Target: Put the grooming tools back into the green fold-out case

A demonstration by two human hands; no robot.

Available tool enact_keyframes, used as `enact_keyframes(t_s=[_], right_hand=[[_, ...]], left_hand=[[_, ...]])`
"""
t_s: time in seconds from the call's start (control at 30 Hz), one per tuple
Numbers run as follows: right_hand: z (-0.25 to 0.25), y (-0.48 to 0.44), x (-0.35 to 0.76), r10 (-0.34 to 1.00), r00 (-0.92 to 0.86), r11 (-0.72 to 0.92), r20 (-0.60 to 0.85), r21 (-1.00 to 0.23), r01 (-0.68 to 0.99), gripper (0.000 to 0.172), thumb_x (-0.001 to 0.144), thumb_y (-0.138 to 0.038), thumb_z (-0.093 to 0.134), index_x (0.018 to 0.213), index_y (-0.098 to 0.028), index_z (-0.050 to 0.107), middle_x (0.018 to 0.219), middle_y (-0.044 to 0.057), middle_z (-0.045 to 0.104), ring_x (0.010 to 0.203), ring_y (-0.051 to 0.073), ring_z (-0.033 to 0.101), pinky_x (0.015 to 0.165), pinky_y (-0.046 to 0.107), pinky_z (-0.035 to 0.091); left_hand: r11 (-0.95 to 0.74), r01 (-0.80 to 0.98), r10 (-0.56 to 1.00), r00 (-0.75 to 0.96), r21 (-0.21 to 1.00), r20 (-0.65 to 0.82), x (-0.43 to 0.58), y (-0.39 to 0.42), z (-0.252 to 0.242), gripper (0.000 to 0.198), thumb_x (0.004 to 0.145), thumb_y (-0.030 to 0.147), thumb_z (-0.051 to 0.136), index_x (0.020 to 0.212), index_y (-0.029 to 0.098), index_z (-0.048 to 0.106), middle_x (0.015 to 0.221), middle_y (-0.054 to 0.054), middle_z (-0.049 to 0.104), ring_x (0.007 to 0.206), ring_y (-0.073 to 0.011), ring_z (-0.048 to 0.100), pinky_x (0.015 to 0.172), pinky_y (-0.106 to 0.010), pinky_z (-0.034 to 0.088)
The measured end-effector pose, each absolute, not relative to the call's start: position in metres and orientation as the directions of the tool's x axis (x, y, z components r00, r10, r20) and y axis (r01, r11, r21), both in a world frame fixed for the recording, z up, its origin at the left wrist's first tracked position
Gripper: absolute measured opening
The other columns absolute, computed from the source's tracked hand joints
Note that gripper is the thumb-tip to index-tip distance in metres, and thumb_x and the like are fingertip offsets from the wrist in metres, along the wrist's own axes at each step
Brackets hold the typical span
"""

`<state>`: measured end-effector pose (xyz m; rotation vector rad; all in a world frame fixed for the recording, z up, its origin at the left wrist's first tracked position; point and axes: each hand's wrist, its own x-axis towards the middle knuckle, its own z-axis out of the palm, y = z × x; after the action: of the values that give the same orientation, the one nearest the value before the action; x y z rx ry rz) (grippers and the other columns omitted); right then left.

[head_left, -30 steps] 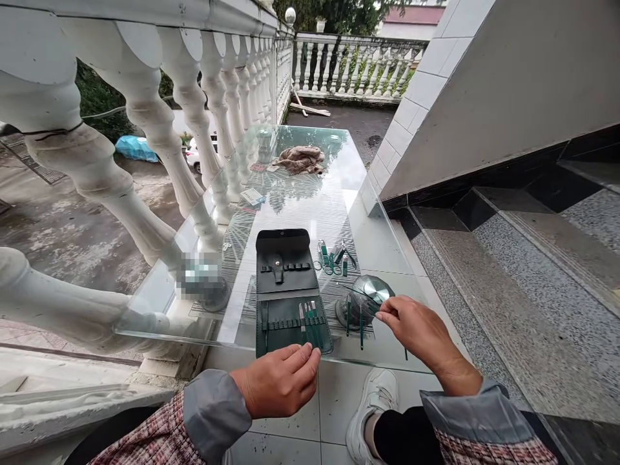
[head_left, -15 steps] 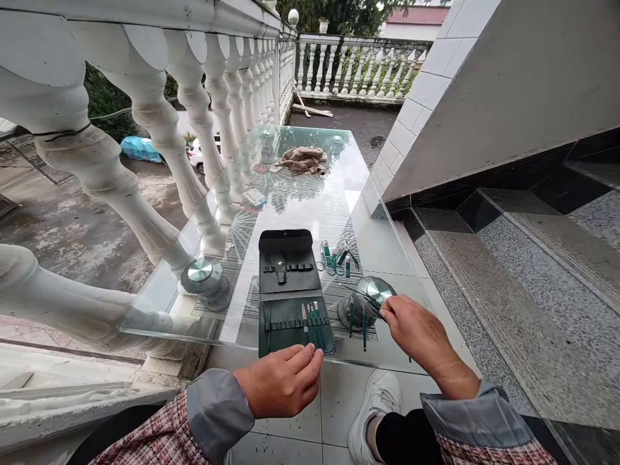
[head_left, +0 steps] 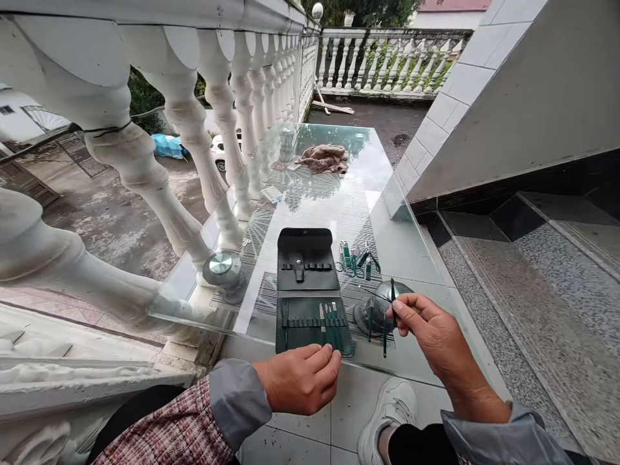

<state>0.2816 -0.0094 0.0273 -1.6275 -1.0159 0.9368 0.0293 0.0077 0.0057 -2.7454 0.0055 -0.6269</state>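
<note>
A black manicure case (head_left: pixel 310 278) lies unfolded on the glass table, its elastic loops holding several slim green-handled tools (head_left: pixel 323 320) in the lower half. At the case's near edge, my left hand (head_left: pixel 301 381) is closed in a pinch; its fingertips hide whatever they hold. My right hand (head_left: pixel 431 329) grips slender dark manicure tools (head_left: pixel 393 294), one upright and a thinner one pointing left. Below it, two narrow green tools (head_left: pixel 385 339) rest on the glass. Beyond, nail clippers and small scissors (head_left: pixel 358 259) form a loose cluster right of the case.
The glass table top (head_left: pixel 411 258) stands on round metal-capped legs (head_left: pixel 223 268). A crumpled brown cloth (head_left: pixel 323 158) and a small card (head_left: pixel 272 194) lie farther back. White balusters (head_left: pixel 184 129) line the left; stone steps (head_left: pixel 533 278) rise on the right.
My right hand has turned and raised one dark tool upright between its fingers. The left hand keeps its pinch at the case's near edge. The whole view has shifted slightly.
</note>
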Motion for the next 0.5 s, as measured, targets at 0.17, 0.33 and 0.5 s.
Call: enact_keyframes(t_s=[0.17,0.33,0.5], right_hand=[[0.021,-0.006,0.272,0.925,0.333,-0.202,-0.18,-0.979,0.032,0.048,0.064,-0.044,0.071,0.1,-0.015,0.061,0.071,0.003,0.062,0.059,0.013,0.053,0.05,0.025,0.042],[0.018,-0.004,0.262,0.942,0.255,-0.21,-0.217,-0.976,-0.056,0.057,0.061,-0.037,0.075,0.111,-0.017,0.059,0.069,-0.002,0.056,0.056,0.009,0.047,0.052,0.024,0.042],[0.019,-0.003,0.259,0.937,0.253,-0.232,-0.243,-0.97,-0.072,0.049,0.057,-0.037,0.078,0.099,-0.016,0.064,0.073,0.001,0.06,0.062,0.012,0.051,0.052,0.025,0.042]], left_hand=[[-0.946,0.068,-0.075,0.906,-0.317,0.416,0.029,0.007,0.007,0.02,0.086,0.02,0.05,0.09,0.01,0.066,0.105,-0.014,0.064,0.094,-0.0226,0.062,0.078,-0.033,0.053],[-0.945,0.063,-0.079,0.909,-0.322,0.409,0.03,0.007,0.007,0.02,0.086,0.019,0.049,0.091,0.009,0.065,0.105,-0.015,0.064,0.094,-0.0221,0.062,0.078,-0.033,0.053],[-0.944,0.069,-0.075,0.907,-0.322,0.415,0.03,0.007,0.006,0.02,0.086,0.019,0.049,0.09,0.009,0.066,0.105,-0.014,0.064,0.094,-0.022,0.062,0.078,-0.033,0.053]])
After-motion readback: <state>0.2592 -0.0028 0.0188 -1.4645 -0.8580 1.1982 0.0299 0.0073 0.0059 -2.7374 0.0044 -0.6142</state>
